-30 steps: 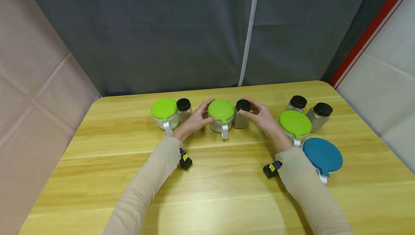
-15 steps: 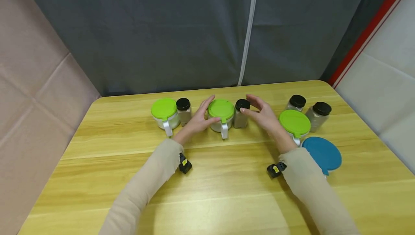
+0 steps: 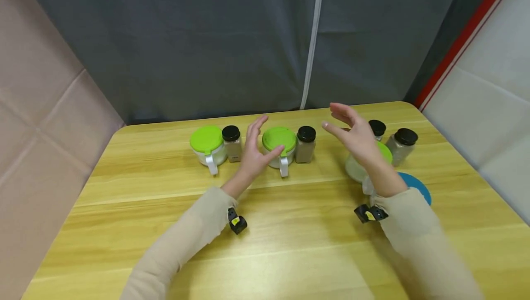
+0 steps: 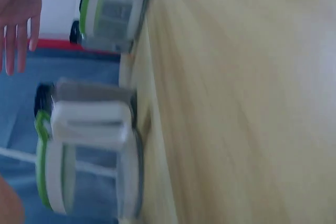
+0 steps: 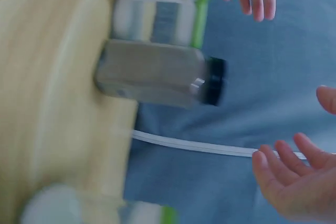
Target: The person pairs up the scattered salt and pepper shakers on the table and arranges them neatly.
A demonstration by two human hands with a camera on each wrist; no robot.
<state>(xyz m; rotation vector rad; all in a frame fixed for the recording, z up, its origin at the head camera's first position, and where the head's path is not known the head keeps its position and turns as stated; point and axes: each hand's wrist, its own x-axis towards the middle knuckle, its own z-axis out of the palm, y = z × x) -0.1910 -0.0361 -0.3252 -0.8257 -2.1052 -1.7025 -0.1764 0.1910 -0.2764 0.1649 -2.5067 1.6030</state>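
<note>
My left hand [image 3: 256, 150], fingers extended and thumb spread, hovers just left of the middle green-lidded jar [image 3: 279, 140] with a white handle. Beside that jar, on its right, stands a black-capped bottle [image 3: 305, 146] of greyish contents. To the right of the bottle my right hand [image 3: 359, 136] is raised with fingers apart and nothing in its grasp. Beneath the right forearm, partly hidden, is another green-lidded jar [image 3: 356, 169]. The right wrist view shows the bottle [image 5: 152, 72] upright against the jar's handle side, with the right hand [image 5: 299, 177] away from it.
At the left, a green-lidded jar [image 3: 207, 140] stands beside a black-capped bottle [image 3: 233, 146]. Two more black-capped bottles, one nearer the edge [image 3: 402, 146], stand at the back right. A blue-lidded jar [image 3: 417, 187] is partly covered by the right arm. A grey curtain [image 3: 207, 47] hangs behind the table.
My right hand has come off the black-capped bottle and moved up and right. The left hand has lifted slightly away from the middle jar. Jar and bottle stay side by side.
</note>
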